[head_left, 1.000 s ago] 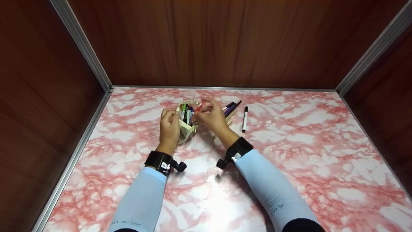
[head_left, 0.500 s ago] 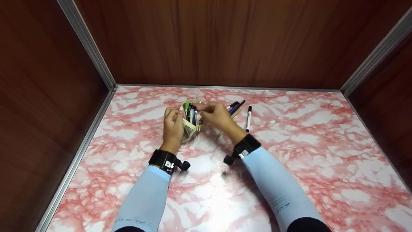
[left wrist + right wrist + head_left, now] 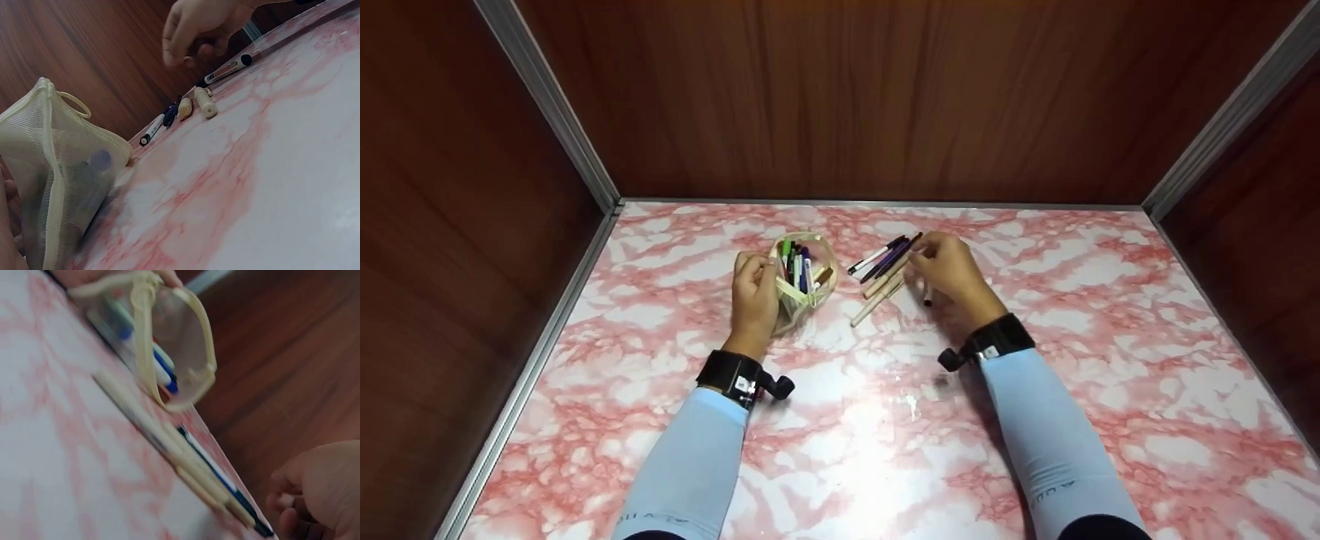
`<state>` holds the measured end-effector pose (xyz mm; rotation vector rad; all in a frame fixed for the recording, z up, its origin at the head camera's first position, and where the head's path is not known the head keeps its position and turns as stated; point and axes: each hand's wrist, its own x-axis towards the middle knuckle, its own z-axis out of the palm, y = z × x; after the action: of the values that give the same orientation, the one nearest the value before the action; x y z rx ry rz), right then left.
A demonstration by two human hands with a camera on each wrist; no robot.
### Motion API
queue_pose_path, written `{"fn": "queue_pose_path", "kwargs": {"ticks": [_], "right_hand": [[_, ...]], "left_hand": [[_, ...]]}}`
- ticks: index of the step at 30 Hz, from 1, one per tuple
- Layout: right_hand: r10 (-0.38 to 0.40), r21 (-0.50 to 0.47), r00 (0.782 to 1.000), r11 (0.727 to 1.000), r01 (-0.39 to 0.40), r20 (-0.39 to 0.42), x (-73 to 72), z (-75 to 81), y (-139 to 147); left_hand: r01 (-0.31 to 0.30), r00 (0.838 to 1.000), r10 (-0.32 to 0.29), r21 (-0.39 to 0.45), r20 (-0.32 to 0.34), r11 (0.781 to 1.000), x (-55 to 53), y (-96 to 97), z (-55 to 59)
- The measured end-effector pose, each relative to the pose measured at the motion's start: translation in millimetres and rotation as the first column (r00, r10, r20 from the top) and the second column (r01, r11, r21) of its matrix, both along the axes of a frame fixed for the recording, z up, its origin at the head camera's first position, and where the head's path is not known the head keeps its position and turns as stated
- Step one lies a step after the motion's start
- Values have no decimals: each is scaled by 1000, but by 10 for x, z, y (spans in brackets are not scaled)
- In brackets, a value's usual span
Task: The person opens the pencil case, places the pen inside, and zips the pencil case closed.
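Observation:
My left hand [image 3: 754, 296] pinches the left edge of a pale yellow mesh pencil pouch [image 3: 789, 313]. The pouch's zip opening gapes, and several pens and markers [image 3: 799, 268] stand inside, green, blue and gold among their colours. My right hand [image 3: 956, 271] hovers right of the loose pens, its fingers loosely curled with nothing seen between them. Under it lies a white marker [image 3: 228, 70] with black ends, apart from the fingers in the left wrist view. Between pouch and right hand lie several beige pens [image 3: 870, 307] and dark pens [image 3: 889, 261].
A red-and-white marbled tabletop [image 3: 1080, 322] carries everything. Dark wood panels [image 3: 840, 97] enclose it at the back and both sides, with metal strips along the edges. Each wrist wears a black camera band [image 3: 731, 376].
My right hand has left the pouch opening and swung right, over the white marker. A red thing it pinched one second ago is gone from its fingers. The left hand keeps its hold.

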<state>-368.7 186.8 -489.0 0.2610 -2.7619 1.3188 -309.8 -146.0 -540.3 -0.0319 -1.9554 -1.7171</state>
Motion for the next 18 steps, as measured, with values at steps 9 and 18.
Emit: {"fn": "queue_pose_path", "kwargs": {"ticks": [9, 18], "right_hand": [[-89, 79, 996, 993, 89, -9, -12, -152, 317], [-4, 186, 999, 982, -3, 37, -10, -198, 403]], "left_hand": [[-2, 1000, 2, 3, 13, 1000, 13, -23, 3], [-3, 1000, 3, 17, 11, 1000, -1, 4, 5]]}}
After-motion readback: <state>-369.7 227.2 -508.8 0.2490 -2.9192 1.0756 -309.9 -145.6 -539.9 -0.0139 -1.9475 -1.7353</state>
